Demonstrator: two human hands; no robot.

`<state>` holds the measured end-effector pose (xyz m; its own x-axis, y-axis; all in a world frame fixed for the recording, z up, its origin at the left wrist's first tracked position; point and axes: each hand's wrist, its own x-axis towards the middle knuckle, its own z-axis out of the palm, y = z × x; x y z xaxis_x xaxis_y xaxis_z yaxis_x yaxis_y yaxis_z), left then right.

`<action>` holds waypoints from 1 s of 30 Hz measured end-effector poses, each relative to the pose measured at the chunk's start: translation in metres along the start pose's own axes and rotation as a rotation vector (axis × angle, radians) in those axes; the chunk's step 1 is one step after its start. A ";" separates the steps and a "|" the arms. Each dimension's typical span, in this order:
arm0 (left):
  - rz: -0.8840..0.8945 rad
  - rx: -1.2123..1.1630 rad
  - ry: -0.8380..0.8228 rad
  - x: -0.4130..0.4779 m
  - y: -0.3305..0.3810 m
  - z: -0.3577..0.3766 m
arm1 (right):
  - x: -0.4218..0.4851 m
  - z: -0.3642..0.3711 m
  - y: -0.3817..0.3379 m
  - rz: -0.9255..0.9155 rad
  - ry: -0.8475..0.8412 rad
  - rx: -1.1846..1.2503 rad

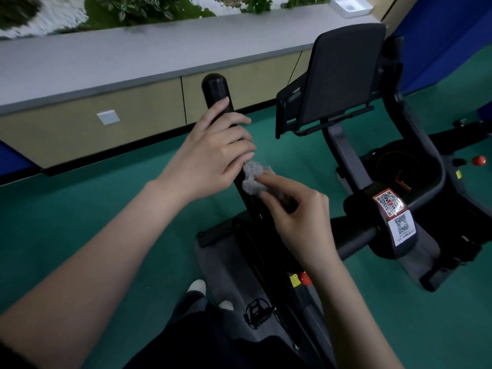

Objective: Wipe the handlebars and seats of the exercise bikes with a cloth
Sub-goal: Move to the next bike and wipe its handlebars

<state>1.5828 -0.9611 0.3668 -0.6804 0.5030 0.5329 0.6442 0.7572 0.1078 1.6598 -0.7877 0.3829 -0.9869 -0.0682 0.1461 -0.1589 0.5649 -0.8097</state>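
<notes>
Right grip (298, 217) pinches a small crumpled grey cloth (253, 178) against the black rounded handlebar (215, 87); just above it, left grip (213, 153) curls its fingers round the same bar. Beyond stand a black upright console panel (346, 75) and a long grey-topped counter (119, 65).

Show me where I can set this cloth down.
The grey ledge is bare in front of the plants, left of the white tray. The green floor is bare between the cabinets and the bike base. The handlebar by the cloth is crowded.
</notes>
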 end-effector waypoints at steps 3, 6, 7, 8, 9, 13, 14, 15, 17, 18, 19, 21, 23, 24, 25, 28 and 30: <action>-0.017 0.022 -0.019 0.001 -0.002 0.000 | -0.017 -0.011 0.011 -0.100 -0.029 -0.055; -0.031 0.030 -0.022 0.000 -0.002 0.003 | -0.029 -0.009 0.016 -0.192 0.041 -0.113; -0.038 0.026 -0.024 0.000 -0.001 0.003 | -0.029 -0.004 0.016 -0.226 0.068 -0.137; -0.043 0.019 -0.026 0.001 -0.001 0.003 | -0.030 0.002 0.015 -0.262 0.086 -0.177; -0.047 0.011 -0.028 0.001 -0.001 0.003 | -0.031 0.006 0.015 -0.296 0.091 -0.229; -0.042 -0.022 -0.035 0.002 -0.003 0.001 | -0.053 -0.002 0.029 -0.390 0.064 -0.383; -0.036 -0.020 -0.029 0.001 -0.003 0.002 | -0.061 -0.005 0.033 -0.391 0.085 -0.405; -0.029 -0.018 -0.020 0.000 -0.003 0.002 | -0.067 -0.005 0.034 -0.375 0.124 -0.424; -0.009 -0.021 0.003 0.000 -0.005 0.003 | -0.070 0.007 0.029 -0.298 0.247 -0.448; 0.002 -0.024 0.014 0.000 -0.006 0.004 | -0.067 0.017 0.025 -0.249 0.315 -0.447; 0.015 -0.027 0.023 0.000 -0.008 0.005 | -0.062 0.029 0.019 -0.203 0.376 -0.445; 0.055 -0.025 0.030 0.000 -0.012 0.006 | -0.052 0.049 0.006 -0.143 0.456 -0.454; 0.101 -0.020 0.033 0.001 -0.017 0.007 | -0.050 0.059 0.000 -0.106 0.501 -0.489; 0.121 -0.022 0.033 0.001 -0.019 0.007 | -0.052 0.061 -0.002 -0.086 0.525 -0.510; 0.139 -0.027 0.031 0.002 -0.022 0.006 | -0.055 0.062 -0.004 -0.061 0.555 -0.533; 0.195 -0.033 0.005 0.003 -0.028 0.006 | -0.066 0.071 -0.009 0.039 0.676 -0.612; 0.231 -0.032 -0.023 0.003 -0.032 0.006 | -0.071 0.081 -0.010 0.110 0.782 -0.678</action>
<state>1.5586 -0.9812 0.3601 -0.5208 0.6713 0.5275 0.7946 0.6070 0.0119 1.7293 -0.8548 0.3345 -0.6636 0.4272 0.6141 0.2185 0.8958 -0.3870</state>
